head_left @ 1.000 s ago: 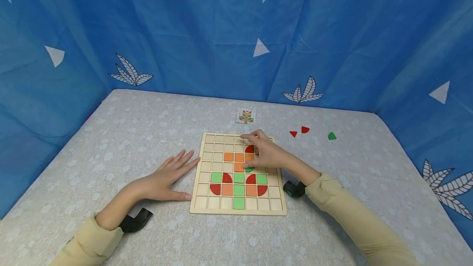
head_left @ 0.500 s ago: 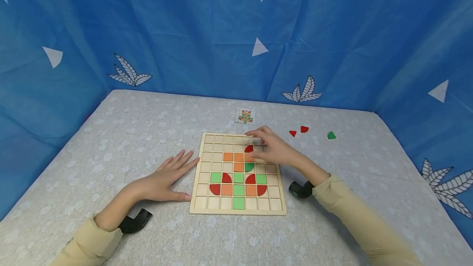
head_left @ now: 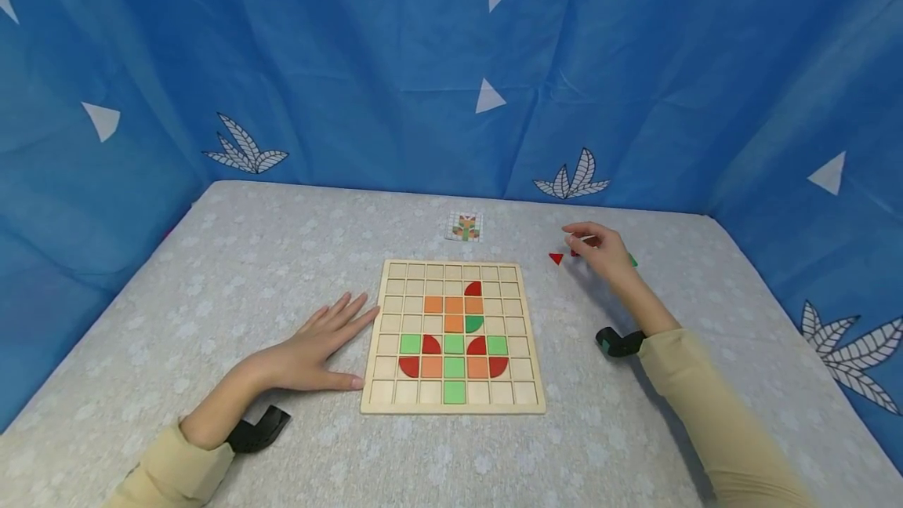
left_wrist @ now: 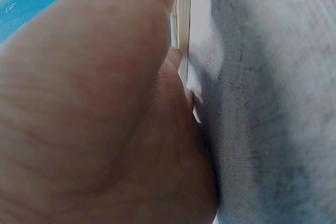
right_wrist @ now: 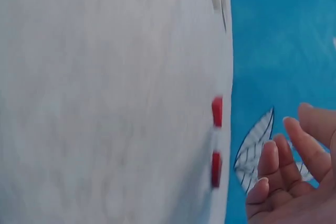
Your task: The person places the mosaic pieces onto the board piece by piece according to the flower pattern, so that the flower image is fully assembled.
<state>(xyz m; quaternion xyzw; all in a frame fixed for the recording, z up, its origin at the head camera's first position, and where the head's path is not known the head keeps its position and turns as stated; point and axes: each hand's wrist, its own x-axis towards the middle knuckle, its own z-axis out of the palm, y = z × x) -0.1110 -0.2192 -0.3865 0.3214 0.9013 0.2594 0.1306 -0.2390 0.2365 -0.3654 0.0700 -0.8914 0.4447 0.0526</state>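
Note:
A light wooden grid board [head_left: 501,393] lies flat on the table, bearing green and orange squares and red quarter-round tiles. Among these, a green quarter-round tile [head_left: 474,324] sits below the right orange square. My left hand [head_left: 306,351] rests spread on the table, thumb and forefinger tips at the board's left edge. Beyond the board's right side, my right hand [head_left: 600,249] hovers with loosely bent fingers and nothing in them. Under it, a red tile [head_left: 574,252] is mostly hidden. A red triangle tile [head_left: 556,259] lies just left of it. The right wrist view shows two red tiles [right_wrist: 217,111] apart from the fingers.
A small pattern card [head_left: 464,226] lies behind the board. Partly hidden behind the right hand is a loose green tile [head_left: 632,260]. A blue curtain [head_left: 339,61] stands along the table's back and sides.
My right hand has left the board, moving right and away to the loose tiles. The green quarter-round tile it uncovered stays in its cell. My left hand has kept its place.

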